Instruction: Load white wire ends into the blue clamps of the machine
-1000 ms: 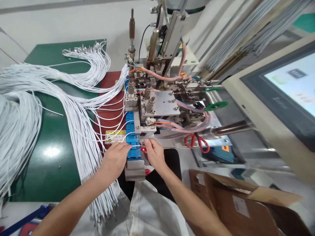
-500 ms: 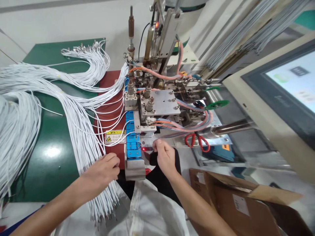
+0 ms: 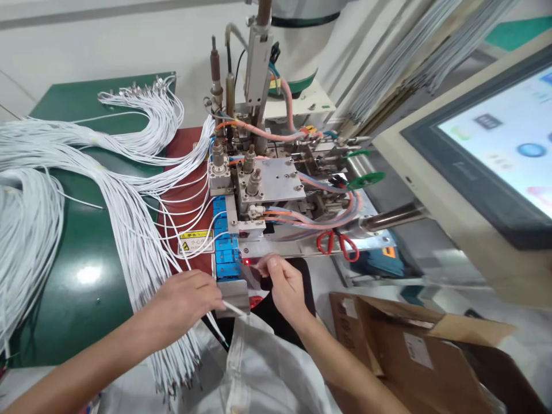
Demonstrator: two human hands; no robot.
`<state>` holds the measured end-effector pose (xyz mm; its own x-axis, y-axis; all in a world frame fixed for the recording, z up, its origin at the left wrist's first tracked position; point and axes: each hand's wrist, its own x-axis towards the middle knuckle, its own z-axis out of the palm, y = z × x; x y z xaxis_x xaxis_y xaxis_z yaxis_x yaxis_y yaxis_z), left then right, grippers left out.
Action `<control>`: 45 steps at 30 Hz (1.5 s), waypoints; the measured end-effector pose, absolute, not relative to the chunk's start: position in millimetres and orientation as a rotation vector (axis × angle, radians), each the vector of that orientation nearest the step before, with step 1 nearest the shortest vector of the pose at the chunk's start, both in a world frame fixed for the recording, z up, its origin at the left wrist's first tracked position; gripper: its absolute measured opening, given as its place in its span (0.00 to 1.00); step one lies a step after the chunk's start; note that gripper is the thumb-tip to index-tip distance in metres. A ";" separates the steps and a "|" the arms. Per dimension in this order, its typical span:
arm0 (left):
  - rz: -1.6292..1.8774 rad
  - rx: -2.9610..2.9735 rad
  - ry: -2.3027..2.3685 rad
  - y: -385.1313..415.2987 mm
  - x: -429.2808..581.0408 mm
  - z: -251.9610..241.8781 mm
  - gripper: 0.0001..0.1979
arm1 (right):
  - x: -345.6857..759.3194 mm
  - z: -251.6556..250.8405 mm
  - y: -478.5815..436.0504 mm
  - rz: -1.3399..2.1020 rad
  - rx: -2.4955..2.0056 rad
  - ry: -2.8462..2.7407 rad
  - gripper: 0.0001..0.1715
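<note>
My left hand (image 3: pixel 187 302) is closed on a white cable (image 3: pixel 235 309), whose end juts out to the right past my fingertips over the metal guard (image 3: pixel 233 293). Beneath that hand hangs a thick bundle of white cables (image 3: pixel 125 230), their ends down by my lap. My right hand (image 3: pixel 285 286) is pinched just right of a small red light (image 3: pixel 246 261); whatever its fingertips hold is too small and blurred to name. Between the hands runs a row of blue cable holders (image 3: pixel 226 253), a few with white cables leading into them.
A machine with a metal plate (image 3: pixel 278 178) and orange hoses stands ahead. Red-handled scissors (image 3: pixel 338 244) lie to its right, below a wire spool (image 3: pixel 361 167). A screen (image 3: pixel 509 138) leans in at right above an open cardboard box (image 3: pixel 414 356). More cables cover the green table (image 3: pixel 86 322).
My left hand has moved right toward the metal guard, and a cable end now shows beyond its fingers. My right hand stays by the red light. The view has shifted slightly.
</note>
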<state>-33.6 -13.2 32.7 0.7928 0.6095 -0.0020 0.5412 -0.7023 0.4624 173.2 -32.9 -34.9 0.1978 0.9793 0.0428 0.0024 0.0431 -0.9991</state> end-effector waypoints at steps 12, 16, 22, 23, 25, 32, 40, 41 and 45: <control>0.799 2.202 1.263 -23.0 9.4 6.8 0.13 | 165.1 -9.1 -31.0 1.076 -1.256 -1.220 0.07; 0.926 2.069 1.282 -23.6 13.0 1.0 0.12 | 156.9 -12.1 -32.8 1.053 -1.256 -1.011 0.10; 0.847 1.794 1.377 -23.2 14.1 3.8 0.09 | 151.4 -13.7 -32.5 0.911 -1.290 -1.147 0.04; 0.833 1.752 1.378 -23.0 14.6 5.0 0.08 | 151.4 -12.9 -31.6 0.902 -1.302 -1.168 0.05; 0.798 1.665 1.363 -22.3 15.2 6.5 0.08 | 150.9 -11.5 -29.7 0.882 -1.313 -1.202 0.06; 0.796 1.531 1.412 -22.2 16.2 0.5 0.09 | 139.1 -14.4 -27.3 0.842 -1.323 -1.185 0.06; 0.824 1.460 1.422 -24.8 17.5 -3.4 0.09 | 135.3 -17.8 -25.7 0.805 -1.326 -1.161 0.05; 0.816 1.454 1.408 -24.9 17.4 -3.9 0.09 | 136.2 -18.5 -25.5 0.824 -1.310 -1.148 0.04; 0.813 1.433 1.374 -25.0 17.6 -6.1 0.09 | 136.9 -21.3 -25.8 0.892 -1.275 -1.096 0.03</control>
<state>17.6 -25.0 -6.1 0.1452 0.9784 -0.1471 0.3423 0.0898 0.9353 136.9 -25.8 -21.3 0.2686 0.9547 0.1280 0.0685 0.1136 -0.9912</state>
